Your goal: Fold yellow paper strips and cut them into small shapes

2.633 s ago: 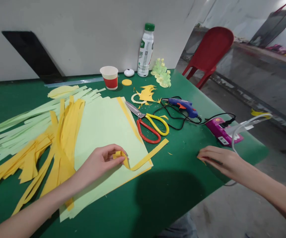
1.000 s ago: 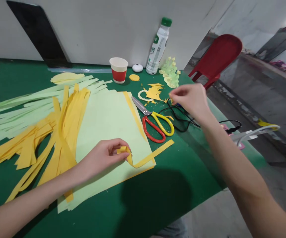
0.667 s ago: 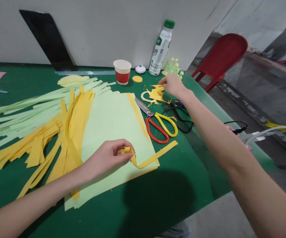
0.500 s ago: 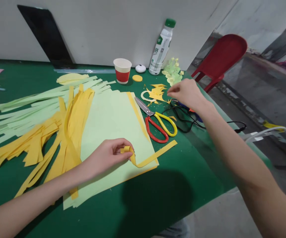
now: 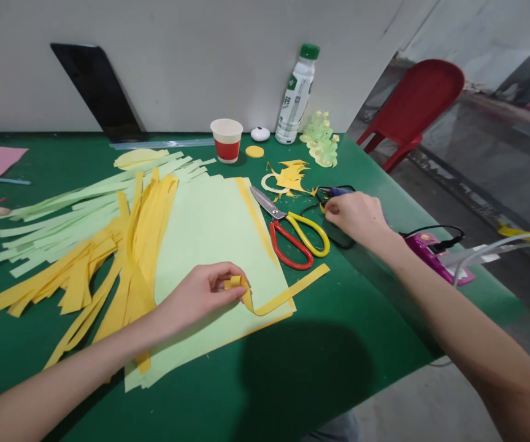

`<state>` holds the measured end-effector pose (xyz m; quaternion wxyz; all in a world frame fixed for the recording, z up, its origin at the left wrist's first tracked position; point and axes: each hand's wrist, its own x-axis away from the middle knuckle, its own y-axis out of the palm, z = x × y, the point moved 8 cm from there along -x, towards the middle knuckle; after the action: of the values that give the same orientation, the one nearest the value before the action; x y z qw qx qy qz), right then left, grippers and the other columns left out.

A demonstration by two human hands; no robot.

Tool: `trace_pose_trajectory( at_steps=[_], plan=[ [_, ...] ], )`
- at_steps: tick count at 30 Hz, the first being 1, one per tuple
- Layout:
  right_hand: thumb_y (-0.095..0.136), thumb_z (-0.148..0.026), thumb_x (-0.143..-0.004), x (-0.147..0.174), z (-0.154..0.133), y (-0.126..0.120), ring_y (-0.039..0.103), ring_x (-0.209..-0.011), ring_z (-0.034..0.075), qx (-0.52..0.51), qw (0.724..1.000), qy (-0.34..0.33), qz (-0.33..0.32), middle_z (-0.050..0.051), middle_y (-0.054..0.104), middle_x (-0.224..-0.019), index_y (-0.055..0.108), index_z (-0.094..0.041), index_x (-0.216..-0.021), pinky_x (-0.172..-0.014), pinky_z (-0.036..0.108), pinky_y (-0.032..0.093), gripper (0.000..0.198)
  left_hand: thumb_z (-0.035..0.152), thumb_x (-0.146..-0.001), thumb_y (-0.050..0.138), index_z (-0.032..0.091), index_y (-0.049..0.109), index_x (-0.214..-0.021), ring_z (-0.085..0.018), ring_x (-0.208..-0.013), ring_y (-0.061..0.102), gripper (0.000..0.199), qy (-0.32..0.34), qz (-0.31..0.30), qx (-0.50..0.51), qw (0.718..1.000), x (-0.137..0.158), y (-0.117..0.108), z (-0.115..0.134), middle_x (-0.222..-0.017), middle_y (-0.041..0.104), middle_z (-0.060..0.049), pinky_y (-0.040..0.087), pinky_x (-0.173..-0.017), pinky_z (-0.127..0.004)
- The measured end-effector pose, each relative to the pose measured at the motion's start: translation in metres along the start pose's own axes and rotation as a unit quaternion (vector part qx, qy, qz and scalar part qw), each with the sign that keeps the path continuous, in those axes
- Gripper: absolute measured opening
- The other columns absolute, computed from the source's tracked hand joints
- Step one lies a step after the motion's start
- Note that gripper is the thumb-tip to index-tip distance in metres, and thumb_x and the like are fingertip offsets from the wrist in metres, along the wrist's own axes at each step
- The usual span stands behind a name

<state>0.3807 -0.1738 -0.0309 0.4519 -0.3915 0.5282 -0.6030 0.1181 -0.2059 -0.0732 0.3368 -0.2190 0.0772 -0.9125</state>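
Observation:
My left hand (image 5: 214, 287) pinches the curled end of a yellow paper strip (image 5: 292, 290), whose loose end stretches right over the pale green paper sheets (image 5: 210, 227). To the right, my right hand (image 5: 354, 215) is closed, its fingers low by a blue tool (image 5: 338, 191) with a black cable, perhaps a glue gun. A bit of yellow shows at its fingertips; what it grips is mostly hidden. Between the hands lie scissors (image 5: 292, 230) with one red and one yellow handle, blades half over the sheets. Yellow paper scraps (image 5: 292, 176) and a pale paper ring (image 5: 272, 183) lie behind them.
Yellow strips (image 5: 149, 239) and green strips (image 5: 72, 209) spread on the left. Along the wall stand a paper cup (image 5: 227, 140), a white case (image 5: 260, 134), a bottle (image 5: 295, 98) and a green paper cluster (image 5: 321, 140). A pink power strip (image 5: 430, 258) sits at the right edge.
My right hand has come down and slightly forward onto the table by the blue tool, its fingers now closed. The left hand keeps its pinch on the strip. The view has shifted slightly.

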Motion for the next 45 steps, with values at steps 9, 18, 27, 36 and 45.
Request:
trace_pose_trajectory(
  at_steps=[9,18,27,36,45],
  plan=[
    [0.050,-0.031,-0.087,-0.079,-0.006,-0.023,0.060,-0.087,0.016,-0.069,0.997,-0.035,0.008,0.006,0.060,-0.103,0.055,-0.013,-0.108,-0.075,0.036,0.050,0.027,0.037,-0.076,0.054,0.016,0.061,-0.085,-0.018,-0.077,0.060,0.024,-0.017,-0.006,0.017,1.000,0.000,0.002,-0.001,-0.082,0.067,-0.006,0.045,-0.064,-0.027],
    [0.052,-0.032,-0.086,-0.036,0.076,-0.006,0.057,-0.097,0.020,0.030,0.985,0.149,-0.080,0.009,0.055,-0.113,0.053,-0.014,-0.112,-0.081,0.041,0.048,0.032,0.038,-0.078,0.052,0.016,0.059,-0.086,-0.019,-0.080,0.058,0.024,-0.027,-0.021,0.006,0.999,0.000,0.003,-0.003,-0.087,0.067,-0.006,0.042,-0.067,-0.028],
    [0.048,-0.031,-0.088,-0.004,0.097,0.038,0.058,-0.091,0.016,-0.029,0.989,0.106,-0.104,0.007,0.057,-0.109,0.055,-0.018,-0.109,-0.076,0.034,0.050,0.025,0.039,-0.077,0.053,0.017,0.060,-0.084,-0.019,-0.080,0.059,0.024,-0.032,-0.010,0.001,0.999,0.001,0.002,-0.001,-0.086,0.067,-0.006,0.044,-0.066,-0.028],
    [0.051,-0.030,-0.087,0.011,0.092,0.035,0.058,-0.091,0.017,-0.010,0.982,0.185,-0.039,0.010,0.057,-0.109,0.054,-0.014,-0.111,-0.076,0.035,0.050,0.029,0.039,-0.078,0.053,0.016,0.059,-0.085,-0.020,-0.085,0.059,0.025,-0.038,-0.019,0.006,0.999,0.000,0.003,-0.001,-0.089,0.066,-0.007,0.043,-0.072,-0.030],
    [0.049,-0.031,-0.088,0.006,0.068,-0.009,0.055,-0.100,0.020,0.075,0.986,0.122,0.090,0.009,0.053,-0.117,0.053,-0.016,-0.112,-0.083,0.040,0.047,0.029,0.040,-0.077,0.052,0.017,0.059,-0.084,-0.020,-0.083,0.059,0.025,-0.033,-0.016,0.004,0.999,0.000,0.003,-0.003,-0.088,0.066,-0.006,0.043,-0.069,-0.029]
  ],
)
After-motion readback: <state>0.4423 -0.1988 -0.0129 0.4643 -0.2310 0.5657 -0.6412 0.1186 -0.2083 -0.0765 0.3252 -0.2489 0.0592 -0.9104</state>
